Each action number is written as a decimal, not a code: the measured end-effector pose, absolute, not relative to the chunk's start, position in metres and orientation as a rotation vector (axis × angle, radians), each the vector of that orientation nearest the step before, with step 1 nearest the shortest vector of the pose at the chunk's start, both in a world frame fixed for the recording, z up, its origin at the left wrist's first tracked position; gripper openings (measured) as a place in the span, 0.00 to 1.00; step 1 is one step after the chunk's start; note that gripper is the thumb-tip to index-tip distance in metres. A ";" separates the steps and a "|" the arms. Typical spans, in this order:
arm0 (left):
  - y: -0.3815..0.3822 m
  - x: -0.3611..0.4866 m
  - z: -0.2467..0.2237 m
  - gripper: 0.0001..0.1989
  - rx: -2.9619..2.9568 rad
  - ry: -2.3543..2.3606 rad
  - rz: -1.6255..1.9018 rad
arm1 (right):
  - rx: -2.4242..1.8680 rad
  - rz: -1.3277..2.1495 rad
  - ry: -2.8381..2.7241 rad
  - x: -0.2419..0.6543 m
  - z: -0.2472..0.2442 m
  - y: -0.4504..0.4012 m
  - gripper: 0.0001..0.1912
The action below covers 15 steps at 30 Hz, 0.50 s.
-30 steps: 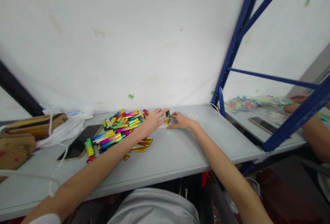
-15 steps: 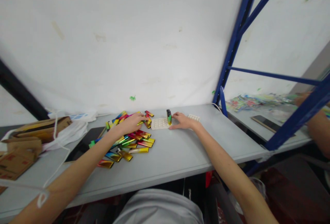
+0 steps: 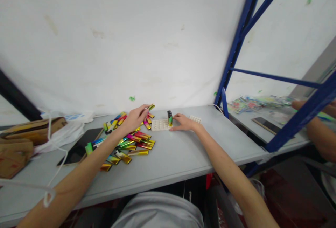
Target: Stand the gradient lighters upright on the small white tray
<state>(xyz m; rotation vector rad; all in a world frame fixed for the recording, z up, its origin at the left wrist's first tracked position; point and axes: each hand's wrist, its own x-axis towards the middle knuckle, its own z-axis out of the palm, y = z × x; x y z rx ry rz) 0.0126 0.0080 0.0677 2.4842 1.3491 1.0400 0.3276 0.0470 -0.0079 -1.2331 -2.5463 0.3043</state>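
Observation:
My left hand [image 3: 137, 117] pinches a gold-coloured lighter [image 3: 151, 106] and holds it above the back edge of a loose pile of shiny multicoloured lighters [image 3: 131, 143]. To the right of the pile lies a white tray [image 3: 156, 125] with rows of holes. A short row of lighters [image 3: 170, 118] stands upright at the tray's right end, black tops up. My right hand [image 3: 183, 122] curves round that end, thumb at the tray's front corner and fingers beside the standing lighters. Part of its grip is hidden.
A second white holed piece [image 3: 195, 119] lies behind my right wrist. On the left are a dark phone-like slab [image 3: 82, 145], cardboard boxes [image 3: 34, 130] and a white cable [image 3: 59, 147]. Blue rack posts [image 3: 235, 56] stand at right, with another person's arm [image 3: 319, 133] beyond.
My left hand has risen from the pile with a lighter between its fingers. My right hand stays at the tray's right end. The whole view has shifted slightly.

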 end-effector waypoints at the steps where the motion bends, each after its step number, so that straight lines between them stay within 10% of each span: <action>1: 0.005 0.016 0.068 0.28 2.467 1.312 1.081 | -1.236 0.305 -2.549 0.328 -0.008 0.047 0.40; 15: 0.000 0.023 0.039 0.28 1.874 1.132 1.257 | -1.205 0.344 -2.510 0.330 -0.009 0.047 0.38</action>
